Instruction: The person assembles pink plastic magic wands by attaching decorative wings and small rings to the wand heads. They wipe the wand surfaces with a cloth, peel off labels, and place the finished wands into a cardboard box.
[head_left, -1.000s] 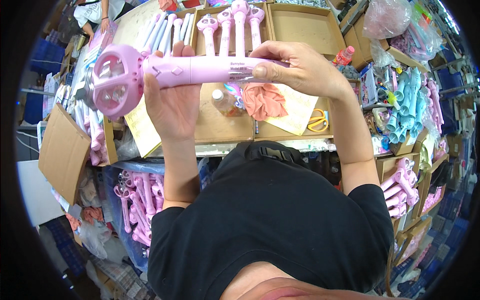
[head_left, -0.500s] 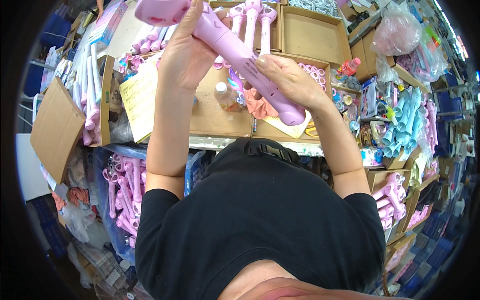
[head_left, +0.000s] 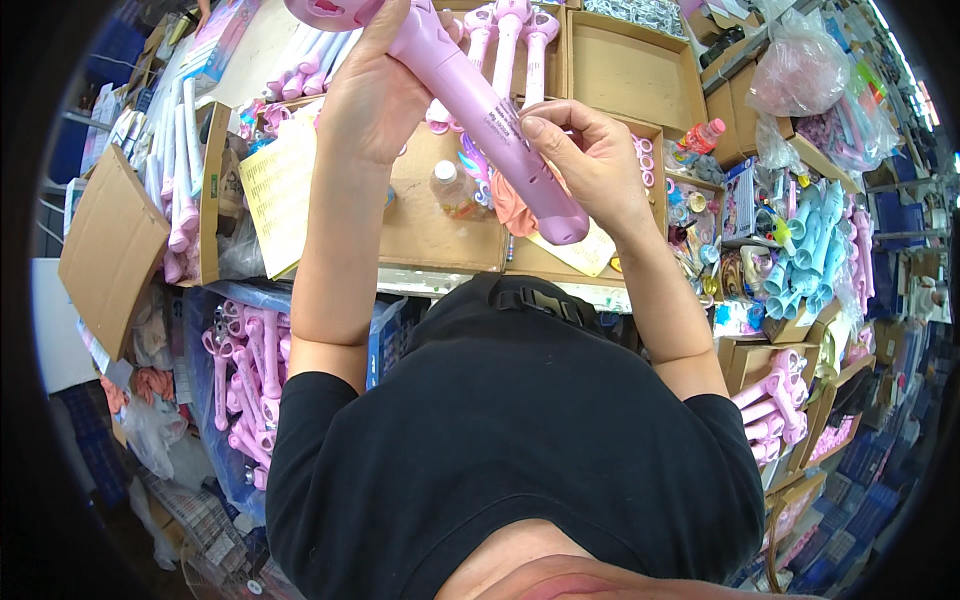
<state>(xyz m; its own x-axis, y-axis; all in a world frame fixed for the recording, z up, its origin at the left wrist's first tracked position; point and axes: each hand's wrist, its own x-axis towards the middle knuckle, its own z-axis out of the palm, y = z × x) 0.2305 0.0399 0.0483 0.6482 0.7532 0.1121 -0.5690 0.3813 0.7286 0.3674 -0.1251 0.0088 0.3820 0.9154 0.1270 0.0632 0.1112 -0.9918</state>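
A pink wand is held aslant above the bench, its upper part gripped by the fingers of the left hand. The right hand is held curled at its lower half; whether anything is pinched cannot be told.

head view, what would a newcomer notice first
A long pink plastic wand-shaped device slants across the upper middle, held in the left hand, the right hand close at its side. Similar pink plastic devices lie heaped in blue plastic sheeting at lower left; pale-blue plastic tubes cluster at right.
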